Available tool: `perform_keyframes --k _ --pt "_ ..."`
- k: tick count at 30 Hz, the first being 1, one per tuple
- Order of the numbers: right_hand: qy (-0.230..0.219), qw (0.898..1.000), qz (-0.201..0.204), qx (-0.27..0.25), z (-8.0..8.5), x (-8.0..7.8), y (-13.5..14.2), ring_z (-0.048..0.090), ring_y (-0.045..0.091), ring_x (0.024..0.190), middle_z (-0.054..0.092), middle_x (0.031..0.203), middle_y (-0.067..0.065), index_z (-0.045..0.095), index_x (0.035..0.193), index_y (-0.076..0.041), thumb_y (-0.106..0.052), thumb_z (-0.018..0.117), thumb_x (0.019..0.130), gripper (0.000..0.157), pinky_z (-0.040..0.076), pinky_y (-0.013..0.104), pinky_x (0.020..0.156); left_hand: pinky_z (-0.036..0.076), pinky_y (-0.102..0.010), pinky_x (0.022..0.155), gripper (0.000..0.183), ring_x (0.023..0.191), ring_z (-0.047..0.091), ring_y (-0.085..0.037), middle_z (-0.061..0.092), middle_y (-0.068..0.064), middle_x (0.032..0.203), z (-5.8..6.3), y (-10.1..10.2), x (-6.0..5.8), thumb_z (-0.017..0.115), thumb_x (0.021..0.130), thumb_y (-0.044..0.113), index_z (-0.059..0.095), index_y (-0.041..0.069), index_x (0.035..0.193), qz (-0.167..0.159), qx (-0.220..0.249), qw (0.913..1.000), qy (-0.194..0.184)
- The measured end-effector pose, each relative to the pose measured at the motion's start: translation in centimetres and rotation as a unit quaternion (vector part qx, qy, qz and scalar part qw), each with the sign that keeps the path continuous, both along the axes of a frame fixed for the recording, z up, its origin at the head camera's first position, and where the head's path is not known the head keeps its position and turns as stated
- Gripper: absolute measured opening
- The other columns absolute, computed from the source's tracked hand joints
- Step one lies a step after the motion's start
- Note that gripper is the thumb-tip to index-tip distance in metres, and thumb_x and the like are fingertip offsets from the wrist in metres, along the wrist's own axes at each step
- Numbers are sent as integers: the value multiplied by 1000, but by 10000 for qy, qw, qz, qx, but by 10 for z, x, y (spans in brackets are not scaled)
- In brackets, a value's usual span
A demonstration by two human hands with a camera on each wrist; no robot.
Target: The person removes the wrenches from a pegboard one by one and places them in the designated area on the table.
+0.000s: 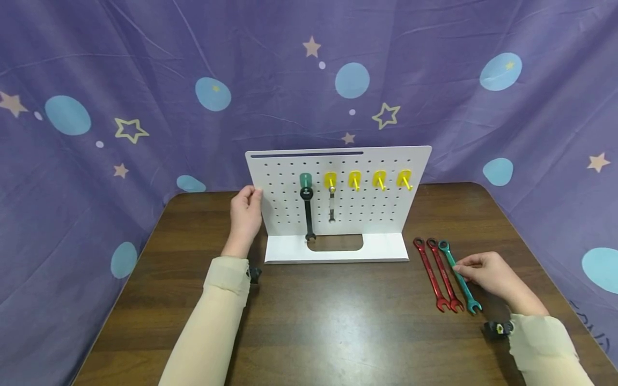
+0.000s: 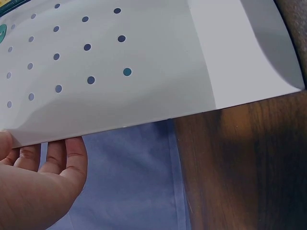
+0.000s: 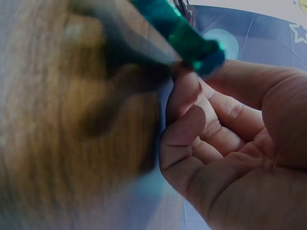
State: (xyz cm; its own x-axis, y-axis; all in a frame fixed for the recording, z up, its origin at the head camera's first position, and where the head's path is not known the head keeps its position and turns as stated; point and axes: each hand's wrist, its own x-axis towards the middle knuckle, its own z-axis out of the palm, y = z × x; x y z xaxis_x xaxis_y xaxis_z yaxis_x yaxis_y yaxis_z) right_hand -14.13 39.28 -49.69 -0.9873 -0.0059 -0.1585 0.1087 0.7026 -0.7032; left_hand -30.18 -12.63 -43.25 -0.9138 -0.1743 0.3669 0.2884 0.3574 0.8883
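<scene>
At the left edge of a white pegboard, my left hand grips the panel between thumb and fingers; the left wrist view shows the fingers reaching behind it. My right hand pinches a green ratcheting combination wrench near its middle, at the table's right. In the right wrist view that wrench is blurred, between thumb and forefinger. Two red wrenches lie side by side just left of it. A black wrench hangs from a green hook, and a small silver wrench from a yellow one.
Several yellow hooks run in a row along the pegboard, three of them bare. Its white base stands on the brown wooden table. A purple curtain with stars and blue ovals hangs behind and at both sides.
</scene>
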Motion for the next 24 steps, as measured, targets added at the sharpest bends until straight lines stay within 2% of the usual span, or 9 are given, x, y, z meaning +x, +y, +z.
perform_keyframes --k 7,18,24 --pt "12 10000 -18 69 -1 0 1 62 18 73 71 84 6 71 108 11 -21 67 101 34 51 32 60 32 -26 55 23 63 39 -16 43 -6 70 -1 0 0 54 107 12 64 -6 98 -44 24 10000 -66" --pt "-38 9999 -70 101 -2 -4 1 65 20 75 73 87 9 72 104 10 -21 69 100 32 52 33 61 32 -26 56 20 62 38 -13 43 -4 69 0 0 0 55 106 9 65 -6 96 -23 -23 10000 66" --pt "75 9999 -28 121 -1 -4 0 65 19 73 72 84 8 72 100 9 -19 70 99 28 51 31 60 32 -26 56 21 63 39 -14 43 -4 69 -1 0 0 54 106 10 65 -7 98 -31 -2 10000 28"
